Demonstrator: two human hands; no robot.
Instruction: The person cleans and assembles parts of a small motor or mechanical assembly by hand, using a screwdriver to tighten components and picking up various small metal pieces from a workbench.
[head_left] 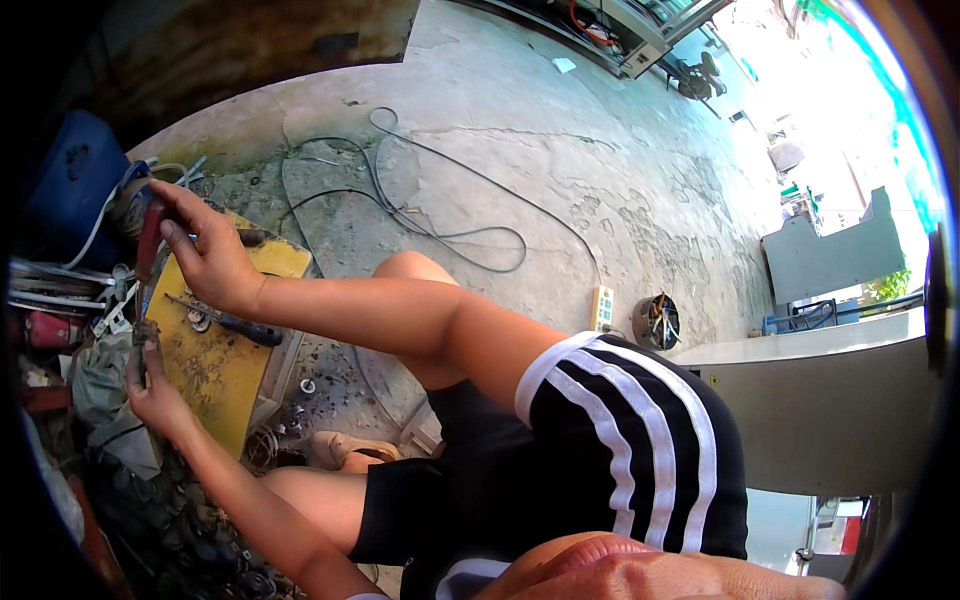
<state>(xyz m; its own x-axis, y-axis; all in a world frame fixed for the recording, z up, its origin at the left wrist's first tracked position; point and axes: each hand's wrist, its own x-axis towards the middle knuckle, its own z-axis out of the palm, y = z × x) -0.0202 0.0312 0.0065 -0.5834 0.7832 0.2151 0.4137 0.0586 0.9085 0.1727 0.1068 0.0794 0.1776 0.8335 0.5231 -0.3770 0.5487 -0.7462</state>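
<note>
Metal part (146,331), small and dark, is pinched at the fingertips of the left hand (160,402), close to the left edge of the view. It is set just past the tips, on the side that faces the right hand (212,258), and some of it is hidden by the fingers. In the right hand a red-handled tool (151,238) is gripped, with the thumb pressed on the near side and the pointing finger laid over the top. The tool's thin end is aimed down at the metal part, but whether the two are touching cannot be told. Just beside both hands a yellow board (215,380) is seen, and on it are laid a dark-handled screwdriver (250,330) and some little metal bits (199,318). Next to the left hand a crumpled gray-green bag (105,385) is seen; what is in it cannot be told. Past the right hand a big blue barrel (75,180) is seen, and its inside is hidden. Well apart, on the gray floor (540,140), a round black tub (676,318) is seen with thin pale things (657,318) in it. Near it a white power strip (602,308) is joined to a long gray cable (402,212), which is spread in loops.
</note>
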